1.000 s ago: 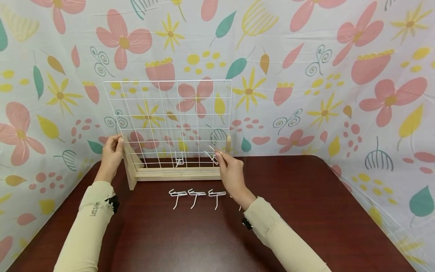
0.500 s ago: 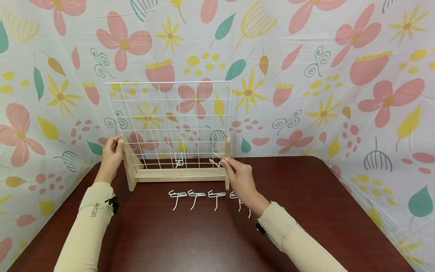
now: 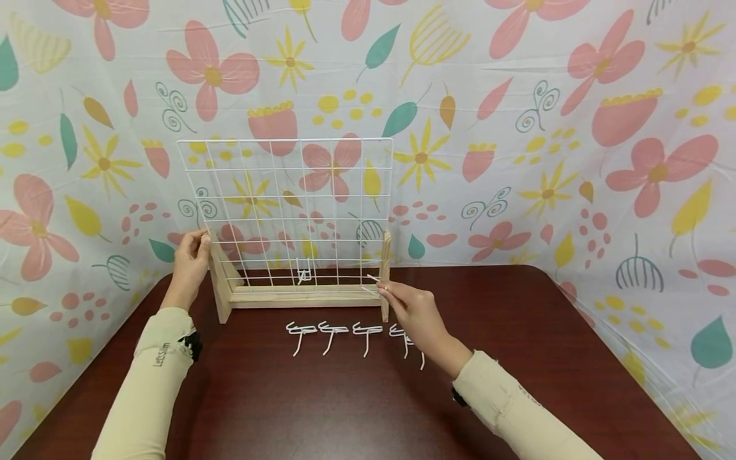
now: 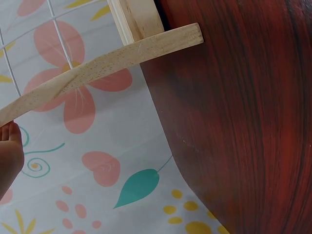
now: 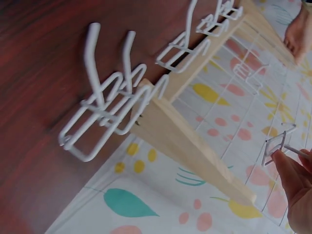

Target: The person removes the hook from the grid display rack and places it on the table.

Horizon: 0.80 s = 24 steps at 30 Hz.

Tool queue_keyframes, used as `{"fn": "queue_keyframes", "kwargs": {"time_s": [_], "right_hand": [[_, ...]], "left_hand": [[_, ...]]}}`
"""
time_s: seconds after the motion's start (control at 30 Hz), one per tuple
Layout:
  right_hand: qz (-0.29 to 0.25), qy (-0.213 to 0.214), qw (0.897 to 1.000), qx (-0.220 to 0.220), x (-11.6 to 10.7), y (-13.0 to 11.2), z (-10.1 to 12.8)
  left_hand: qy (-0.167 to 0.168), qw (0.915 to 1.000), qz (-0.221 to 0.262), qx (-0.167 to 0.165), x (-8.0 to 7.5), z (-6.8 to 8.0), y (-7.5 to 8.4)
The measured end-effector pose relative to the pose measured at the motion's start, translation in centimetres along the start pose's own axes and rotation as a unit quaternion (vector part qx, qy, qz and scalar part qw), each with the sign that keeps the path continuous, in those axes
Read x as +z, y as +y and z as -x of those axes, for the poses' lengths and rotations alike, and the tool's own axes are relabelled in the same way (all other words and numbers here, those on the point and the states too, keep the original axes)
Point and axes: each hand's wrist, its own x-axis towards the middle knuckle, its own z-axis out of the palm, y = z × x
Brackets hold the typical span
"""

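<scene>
A white wire grid panel [image 3: 287,195] stands upright in a wooden base [image 3: 305,300] on the table. At its left side, my left hand [image 3: 191,263] pinches the top of the wooden upright [image 4: 97,73]. My right hand [image 3: 418,314] pinches a white wire hook [image 5: 276,142] between thumb and fingers, beside the lower right of the grid. Whether that hook touches the grid wires is hard to tell. Another white hook [image 3: 303,273] hangs on the lower middle of the grid. My right hand and wrist partly cover the loose hooks at the right end of the row.
Several loose white hooks [image 3: 332,329] lie in a row on the dark red-brown table [image 3: 299,402] in front of the base. In the right wrist view, two of these hooks [image 5: 105,114] overlap. A floral cloth [image 3: 489,128] hangs behind and at both sides.
My right hand has shifted right and down with its hook, from in front of the grid to near the right upright. The left hand keeps its hold in the same place.
</scene>
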Motion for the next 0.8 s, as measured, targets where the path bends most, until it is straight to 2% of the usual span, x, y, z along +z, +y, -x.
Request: {"fn": "queue_keyframes", "kwargs": {"time_s": [0.27,0.8], "right_hand": [[-0.004,-0.022,0.998,-0.059,-0.4,0.7,1.4],[0.02,-0.102,0.987,-0.123,-1.2,1.2,4.5]], "left_hand": [[-0.008,0.9999,-0.005,-0.005,-0.2,0.0,-0.2],[-0.019,0.9998,0.004,0.002,-0.3,0.1,0.0]]}}
